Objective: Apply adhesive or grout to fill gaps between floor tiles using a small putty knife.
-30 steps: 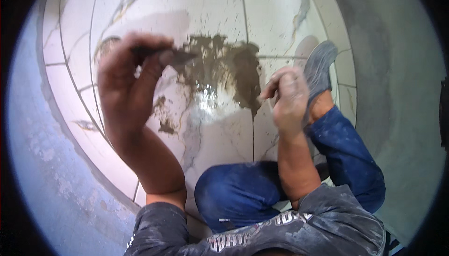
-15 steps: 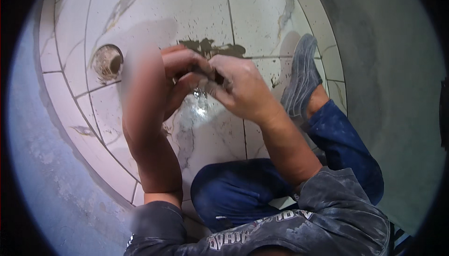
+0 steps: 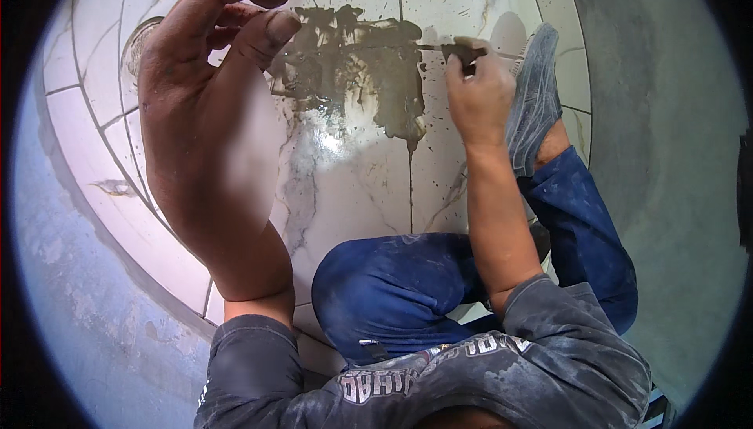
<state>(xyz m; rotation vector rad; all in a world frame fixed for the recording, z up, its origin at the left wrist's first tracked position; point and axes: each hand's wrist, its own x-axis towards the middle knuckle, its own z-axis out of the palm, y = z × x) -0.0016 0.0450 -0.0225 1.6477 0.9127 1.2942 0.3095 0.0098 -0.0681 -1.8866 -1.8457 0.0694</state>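
My left hand [image 3: 192,92] is raised large in the foreground, its fingers and thumb curved apart with nothing visible between them. To the right, my right hand [image 3: 484,99] is closed on a small dark flat piece [image 3: 461,50], whose exact kind I cannot make out. Between the hands, a wet grey-brown smear of grout-like paste [image 3: 400,84] covers a joint between the white marbled floor tiles [image 3: 353,201]. The right hand is just right of the smear, near my shoe.
A round drain opening [image 3: 140,51] shows partly behind my left hand. My grey shoe [image 3: 533,99] rests on the tiles at right, and my bent blue-trousered leg [image 3: 392,288] is at the near side. Narrow border tiles curve along a bluish wall [image 3: 86,296] and a grey surface [image 3: 651,115].
My hands were together over the tiles and have separated. The left has risen up and leftward, opening; the right has moved right with the dark piece. More of the wet smear is visible.
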